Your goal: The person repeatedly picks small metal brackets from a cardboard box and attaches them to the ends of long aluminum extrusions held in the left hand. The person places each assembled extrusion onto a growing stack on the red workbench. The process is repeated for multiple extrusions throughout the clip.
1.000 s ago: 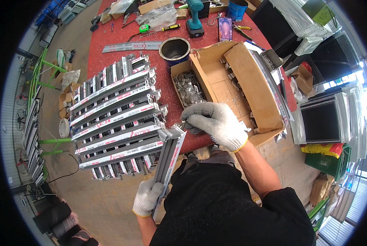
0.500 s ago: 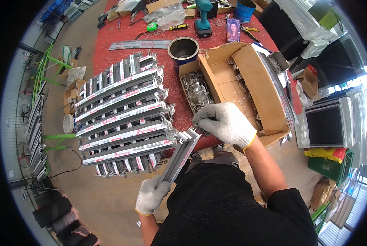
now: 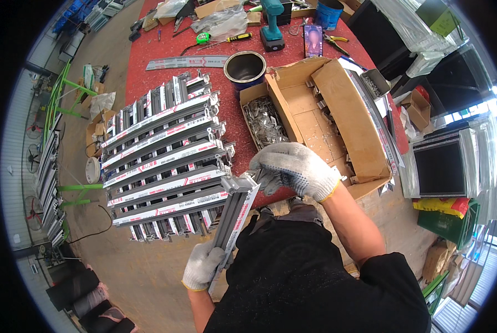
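Observation:
My left hand (image 3: 204, 265), in a white knit glove, is closed around the lower part of a grey aluminium profile (image 3: 233, 216) with white-and-red film on its side. The profile slants up and away from my body. At its upper end is my gloved right hand (image 3: 301, 166), fingers bent together beside the profile's end; whatever they pinch is hidden. Left of them lies a crosswise stack of similar profiles (image 3: 165, 163). Small metal brackets (image 3: 264, 121) fill a narrow cardboard box just beyond my right hand.
A larger open cardboard box (image 3: 301, 114) stands on the red table (image 3: 215, 91). Behind are a dark pot (image 3: 244, 67), a teal cordless drill (image 3: 272, 25), a green tape measure (image 3: 203, 38), a screwdriver (image 3: 239, 37) and pliers (image 3: 336, 44). Wrapped panels (image 3: 440, 169) stand at right.
The profile's upper end has swung left and stands steeper. My right hand has moved slightly left with it and turned, showing more of the dotted glove. My left hand keeps its hold.

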Motion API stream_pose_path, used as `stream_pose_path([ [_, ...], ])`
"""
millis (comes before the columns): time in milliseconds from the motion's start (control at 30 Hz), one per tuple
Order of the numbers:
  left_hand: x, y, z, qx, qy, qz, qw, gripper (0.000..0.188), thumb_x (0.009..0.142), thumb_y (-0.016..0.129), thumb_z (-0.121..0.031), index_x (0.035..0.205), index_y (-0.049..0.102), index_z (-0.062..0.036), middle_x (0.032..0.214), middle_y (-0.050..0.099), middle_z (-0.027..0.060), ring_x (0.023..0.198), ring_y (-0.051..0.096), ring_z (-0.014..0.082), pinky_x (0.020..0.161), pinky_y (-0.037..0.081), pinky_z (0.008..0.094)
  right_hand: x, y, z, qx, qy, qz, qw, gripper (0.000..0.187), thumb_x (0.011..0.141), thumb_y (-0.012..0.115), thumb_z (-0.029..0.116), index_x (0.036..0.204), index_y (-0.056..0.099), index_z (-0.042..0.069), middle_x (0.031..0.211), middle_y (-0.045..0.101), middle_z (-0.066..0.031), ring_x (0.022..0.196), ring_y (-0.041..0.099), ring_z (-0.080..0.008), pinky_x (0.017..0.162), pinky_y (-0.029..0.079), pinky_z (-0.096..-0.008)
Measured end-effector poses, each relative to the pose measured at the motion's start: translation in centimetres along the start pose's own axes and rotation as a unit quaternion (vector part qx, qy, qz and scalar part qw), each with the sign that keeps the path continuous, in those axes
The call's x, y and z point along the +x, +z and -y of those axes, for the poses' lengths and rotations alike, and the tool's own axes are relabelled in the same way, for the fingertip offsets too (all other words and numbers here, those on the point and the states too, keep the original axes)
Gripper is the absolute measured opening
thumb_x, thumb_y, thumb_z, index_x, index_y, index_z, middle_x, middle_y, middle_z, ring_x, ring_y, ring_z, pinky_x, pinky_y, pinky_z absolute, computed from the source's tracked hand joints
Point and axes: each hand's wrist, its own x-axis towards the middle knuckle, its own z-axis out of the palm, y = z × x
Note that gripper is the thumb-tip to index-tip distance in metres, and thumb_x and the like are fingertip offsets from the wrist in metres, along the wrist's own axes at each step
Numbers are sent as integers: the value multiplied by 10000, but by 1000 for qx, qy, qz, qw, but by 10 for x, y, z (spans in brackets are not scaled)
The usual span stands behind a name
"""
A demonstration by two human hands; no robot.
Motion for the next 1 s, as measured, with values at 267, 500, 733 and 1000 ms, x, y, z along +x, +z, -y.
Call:
stream_pose_path([
  [267,5,-7,-13,71,-65,9,995,657,1072,650,-511,1220,748,122,894,770,148,769,730,216,708,568,347,3,4,-28,-13,-112,-9,994,324,1048,663,51,1342,730,-68,1281,767,-204,1109,794,-297,960,662,-390],
  [500,10,-10,-51,77,-26,12,997,546,1138,578,-426,1146,782,81,910,803,151,794,777,214,747,622,365,-4,28,-17,-65,33,21,997,501,1052,776,337,1346,718,-65,1068,801,-116,944,752,-162,865,623,-317],
  [733,22,-15,-100,161,-54,9,985,462,1132,613,-393,1138,777,39,919,815,150,788,801,212,749,630,364,9,63,-35,-35,52,-91,994,352,1080,785,248,1251,745,-57,1085,809,-95,888,725,-123,788,596,-289],
  [1000,6,-8,-94,357,144,-195,902,646,935,843,-385,1469,672,-66,1309,764,204,1186,767,387,1014,598,487,42,62,-39,-7,15,-200,980,393,1083,793,400,1075,761,9,815,747,-64,599,650,-121,543,491,-281],
])
